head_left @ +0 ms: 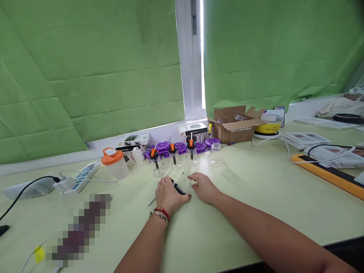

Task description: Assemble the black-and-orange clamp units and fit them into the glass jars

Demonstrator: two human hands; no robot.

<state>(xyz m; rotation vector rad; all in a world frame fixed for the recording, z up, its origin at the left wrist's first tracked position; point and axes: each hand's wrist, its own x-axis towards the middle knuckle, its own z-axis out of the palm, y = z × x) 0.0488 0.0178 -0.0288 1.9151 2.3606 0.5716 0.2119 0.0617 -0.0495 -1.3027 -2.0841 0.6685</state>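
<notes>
My left hand (168, 195) is closed over a black bottle top (178, 188) with a bit of orange and a thin metal spout or rod, lying low over the table. Most of it is hidden under the palm. To its right, my right hand (205, 187) is open, thumb and index finger apart beside a tiny part (190, 184) on the tabletop. Another small bit (183, 173) lies just beyond. Behind the hands stand several clear conical bottles (158, 171); three carry black tops with orange pieces (191, 143), while the rightmost bottle (215, 157) has a bare neck.
Purple spoked plastic parts (163, 146) line the back, near small printed boxes (193, 129) and an open cardboard carton (237, 131). On the left are an orange-lidded jug (116, 165) and a power strip (83, 178). A yellow bowl (270, 127) and an orange-black bar (327, 174) are right.
</notes>
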